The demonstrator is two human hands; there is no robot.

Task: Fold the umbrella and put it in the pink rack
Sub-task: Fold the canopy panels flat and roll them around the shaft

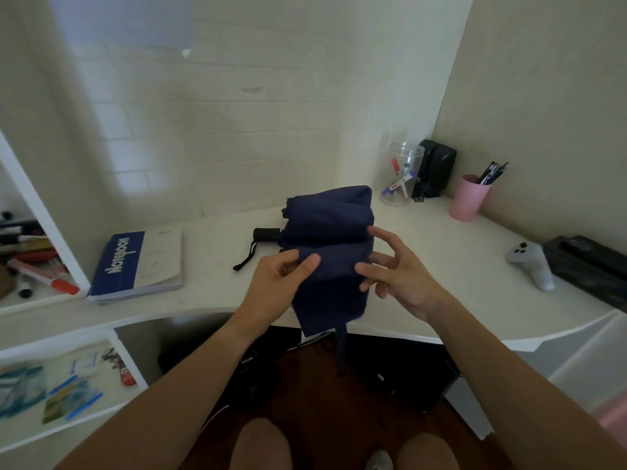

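A collapsed navy-blue umbrella (330,232) lies across the front of the white desk (458,293), its loose canopy bunched in folds and its closing strap hanging over the desk edge. Its black handle (267,234) with a wrist cord points left. My left hand (276,281) pinches a fold of the fabric between thumb and fingers. My right hand (395,269) touches the canopy's right side with spread, loosely bent fingers. A pink shape (612,415) shows at the lower right edge, blurred and cut off.
A blue notebook (137,264) lies on the desk to the left. At the back right stand a clear jar of markers (400,174), a black device (436,167) and a pink cup of pens (470,196). A grey game controller (531,262) and a black tray (590,266) sit far right. White shelves (37,252) hold clutter at left.
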